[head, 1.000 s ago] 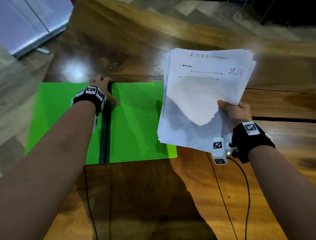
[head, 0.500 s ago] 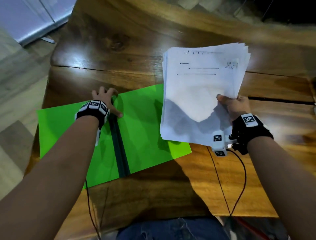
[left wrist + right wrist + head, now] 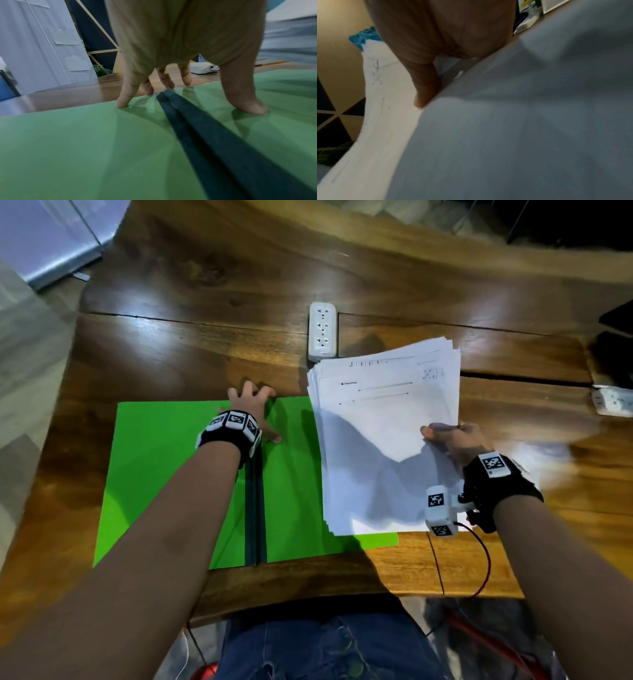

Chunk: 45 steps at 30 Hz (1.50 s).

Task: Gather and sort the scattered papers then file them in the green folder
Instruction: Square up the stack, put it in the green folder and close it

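Folder: green folder (image 3: 164,474) lying open and flat on the wooden table (image 3: 191,344), dark spine (image 3: 255,508) running down its middle
Left hand: left hand (image 3: 251,405) spread over the far end of the spine, straight fingertips (image 3: 122,104) and thumb pressing the green covers on either side, gripping nothing
Papers: stack of white papers (image 3: 383,419) held above the folder's right cover and the table edge beyond it, sheets fanned slightly at the far corner, printed lines faintly visible on the top sheet
Right hand: right hand (image 3: 452,443) pinching the stack at its right edge, thumb on top, fingers hidden beneath; from the wrist view, thumb (image 3: 426,86) lying against the top sheet
Table: white power strip (image 3: 322,328) beyond the papers, a second white one (image 3: 613,402) at the right edge, well apart from the folder
Wrists: black bands with white marker blocks on both; thin cables hanging from the right one
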Each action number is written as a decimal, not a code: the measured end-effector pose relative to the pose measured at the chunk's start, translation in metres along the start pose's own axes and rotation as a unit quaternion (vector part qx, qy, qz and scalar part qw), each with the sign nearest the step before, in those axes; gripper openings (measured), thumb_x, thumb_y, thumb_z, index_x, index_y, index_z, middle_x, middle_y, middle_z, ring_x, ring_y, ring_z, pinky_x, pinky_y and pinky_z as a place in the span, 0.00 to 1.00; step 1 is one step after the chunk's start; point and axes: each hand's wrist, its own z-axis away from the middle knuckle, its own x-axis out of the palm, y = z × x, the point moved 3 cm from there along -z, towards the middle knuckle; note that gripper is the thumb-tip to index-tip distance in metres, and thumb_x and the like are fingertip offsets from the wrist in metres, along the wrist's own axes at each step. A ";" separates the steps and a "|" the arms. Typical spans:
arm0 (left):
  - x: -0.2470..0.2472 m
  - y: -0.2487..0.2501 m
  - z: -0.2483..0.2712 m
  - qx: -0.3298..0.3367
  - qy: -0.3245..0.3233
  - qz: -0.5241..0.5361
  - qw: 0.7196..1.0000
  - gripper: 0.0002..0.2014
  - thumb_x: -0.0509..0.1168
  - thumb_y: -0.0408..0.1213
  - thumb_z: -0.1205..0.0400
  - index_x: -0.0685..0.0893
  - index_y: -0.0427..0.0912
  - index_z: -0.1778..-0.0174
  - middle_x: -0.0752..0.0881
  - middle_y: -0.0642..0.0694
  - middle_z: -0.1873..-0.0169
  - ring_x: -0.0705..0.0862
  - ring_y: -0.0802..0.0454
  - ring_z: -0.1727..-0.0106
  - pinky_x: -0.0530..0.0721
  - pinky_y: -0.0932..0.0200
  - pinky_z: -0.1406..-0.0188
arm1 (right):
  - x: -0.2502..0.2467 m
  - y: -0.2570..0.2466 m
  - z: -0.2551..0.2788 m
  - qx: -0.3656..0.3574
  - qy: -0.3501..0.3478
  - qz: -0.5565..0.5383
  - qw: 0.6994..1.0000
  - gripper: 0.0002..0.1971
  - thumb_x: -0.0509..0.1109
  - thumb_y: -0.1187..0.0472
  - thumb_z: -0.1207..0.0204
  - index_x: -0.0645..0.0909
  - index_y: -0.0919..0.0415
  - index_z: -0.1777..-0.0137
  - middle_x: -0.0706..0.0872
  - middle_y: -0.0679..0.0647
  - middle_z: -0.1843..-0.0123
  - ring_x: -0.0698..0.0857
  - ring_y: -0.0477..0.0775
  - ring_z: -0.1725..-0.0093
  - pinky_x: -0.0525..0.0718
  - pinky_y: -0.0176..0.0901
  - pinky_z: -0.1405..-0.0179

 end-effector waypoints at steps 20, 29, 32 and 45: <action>0.031 -0.022 0.046 -0.184 0.054 0.222 0.956 0.07 0.67 0.29 0.24 0.85 0.31 0.52 0.88 0.31 0.47 0.86 0.35 0.45 0.84 0.50 0.45 | 0.083 0.044 0.006 0.009 -0.065 0.125 0.990 0.13 0.76 0.66 0.31 0.83 0.68 0.48 0.87 0.63 0.49 0.87 0.63 0.49 0.87 0.57 0.45; 0.030 -0.020 0.052 -0.160 0.094 0.284 0.941 0.14 0.62 0.28 0.25 0.78 0.37 0.43 0.86 0.33 0.46 0.86 0.34 0.49 0.86 0.46 0.48 | 0.101 0.045 0.017 -0.040 -0.089 0.148 0.984 0.40 0.76 0.63 0.30 0.55 0.61 0.22 0.77 0.61 0.31 0.79 0.64 0.33 0.78 0.65 0.33; 0.029 -0.008 0.058 -0.141 0.125 0.252 0.949 0.15 0.60 0.32 0.20 0.76 0.34 0.37 0.78 0.32 0.39 0.80 0.33 0.40 0.77 0.46 0.41 | 0.103 0.042 0.020 -0.086 -0.042 0.197 0.976 0.45 0.75 0.62 0.29 0.51 0.64 0.18 0.66 0.62 0.21 0.67 0.64 0.22 0.67 0.58 0.23; 0.020 0.019 0.061 -0.176 0.036 0.166 0.970 0.16 0.52 0.29 0.15 0.77 0.27 0.35 0.77 0.32 0.33 0.76 0.35 0.31 0.75 0.51 0.41 | 0.108 0.035 0.022 -0.024 -0.120 0.040 0.992 0.48 0.70 0.68 0.25 0.39 0.55 0.15 0.63 0.55 0.17 0.69 0.61 0.22 0.72 0.53 0.29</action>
